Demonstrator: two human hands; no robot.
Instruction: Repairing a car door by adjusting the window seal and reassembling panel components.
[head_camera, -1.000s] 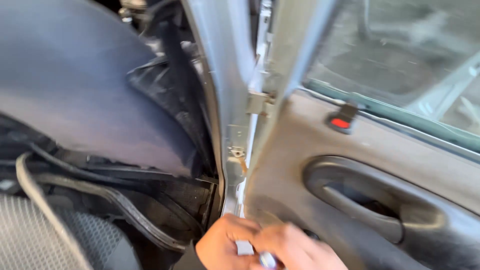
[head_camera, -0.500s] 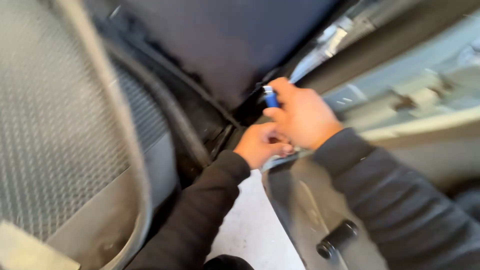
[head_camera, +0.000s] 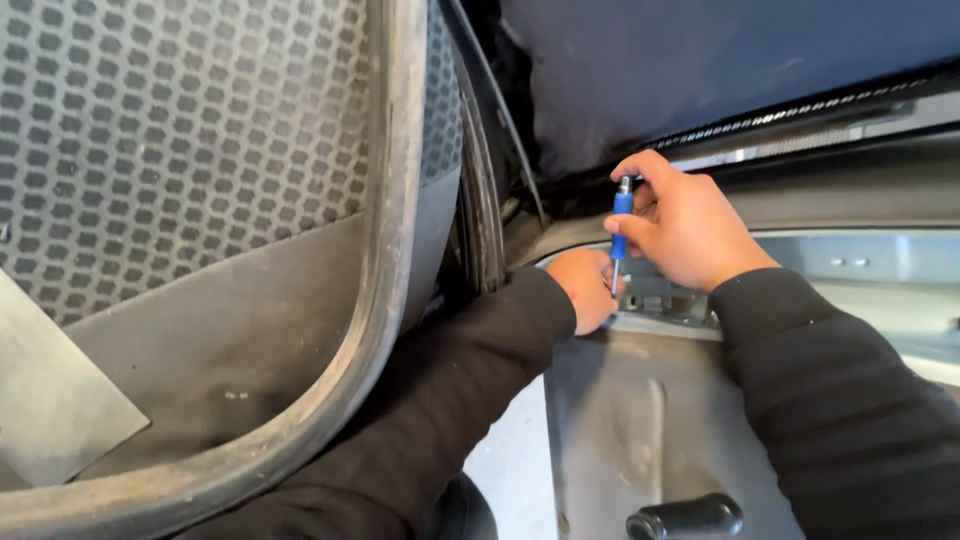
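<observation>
My right hand grips a small blue-handled screwdriver held upright, its tip pointing down at a metal hinge bracket between a car's body and its door. My left hand rests just left of the tip, its fingers curled against the bracket; what they pinch is hidden. Both arms wear black sleeves.
A seat with honeycomb-patterned fabric and a grey rubber door seal fill the left. The dark blue car body lies above the hands. The grey door trim panel with a black knob sits below.
The view has swung from the upright door edge to a tilted close look at the hinge. Both hands have come together there, and the blue screwdriver now stands upright in my right hand.
</observation>
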